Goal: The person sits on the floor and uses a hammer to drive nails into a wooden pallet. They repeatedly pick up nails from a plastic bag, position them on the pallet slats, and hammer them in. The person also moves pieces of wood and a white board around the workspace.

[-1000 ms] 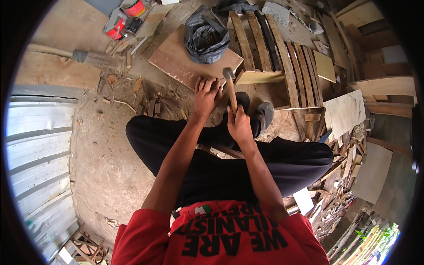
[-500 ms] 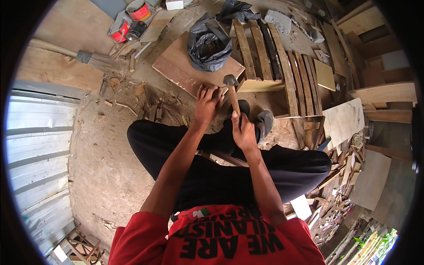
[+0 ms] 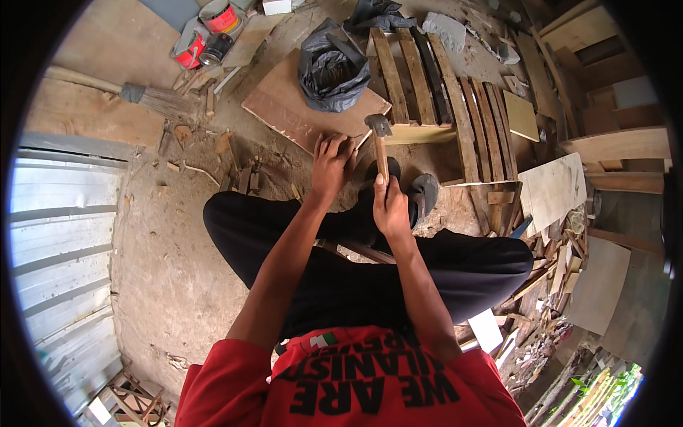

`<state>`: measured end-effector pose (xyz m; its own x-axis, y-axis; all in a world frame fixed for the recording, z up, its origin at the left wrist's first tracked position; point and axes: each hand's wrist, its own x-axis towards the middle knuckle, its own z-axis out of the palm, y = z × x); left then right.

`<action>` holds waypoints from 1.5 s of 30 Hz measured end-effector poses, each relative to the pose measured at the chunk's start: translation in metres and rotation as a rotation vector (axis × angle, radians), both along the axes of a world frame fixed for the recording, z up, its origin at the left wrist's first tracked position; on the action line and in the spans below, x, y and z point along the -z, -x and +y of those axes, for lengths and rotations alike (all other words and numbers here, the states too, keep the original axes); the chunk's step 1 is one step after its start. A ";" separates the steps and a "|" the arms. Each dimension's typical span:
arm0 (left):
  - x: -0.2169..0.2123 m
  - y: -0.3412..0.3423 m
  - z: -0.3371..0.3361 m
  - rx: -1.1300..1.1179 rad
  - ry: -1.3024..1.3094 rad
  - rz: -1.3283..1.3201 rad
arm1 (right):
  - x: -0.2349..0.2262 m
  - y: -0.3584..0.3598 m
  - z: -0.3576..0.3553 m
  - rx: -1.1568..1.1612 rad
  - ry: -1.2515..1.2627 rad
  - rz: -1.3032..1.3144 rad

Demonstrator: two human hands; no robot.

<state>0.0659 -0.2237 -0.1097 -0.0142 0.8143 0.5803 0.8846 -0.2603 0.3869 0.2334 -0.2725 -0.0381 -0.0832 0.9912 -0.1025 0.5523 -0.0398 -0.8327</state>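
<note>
My right hand [image 3: 392, 206] is closed round the wooden handle of a hammer [image 3: 382, 153], its thumb along the shaft. The dark metal head points away from me, just right of the near corner of a brown wooden box or panel [image 3: 281, 107]. My left hand [image 3: 331, 167] rests at that near edge with its fingers bent and close together. Whatever its fingertips pinch, if anything, is hidden behind the hand. A black plastic bag [image 3: 334, 67], its mouth open, sits on top of the brown wood; its contents are too dark to make out.
Slatted wooden pallets [image 3: 427, 85] stand to the right of the brown wood. A broom [image 3: 146, 96] and red-labelled cans [image 3: 188, 51] lie at the far left. Scrap wood [image 3: 555, 270] is heaped on the right. Corrugated metal sheeting [image 3: 64, 228] borders the left side.
The hammer has shifted and turned slightly, its head now a little nearer upright in view. My left hand stays at the edge of the brown wood.
</note>
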 end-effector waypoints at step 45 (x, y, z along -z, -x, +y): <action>-0.203 -0.003 0.168 0.505 0.692 0.001 | -0.032 -0.066 0.014 0.452 0.080 0.544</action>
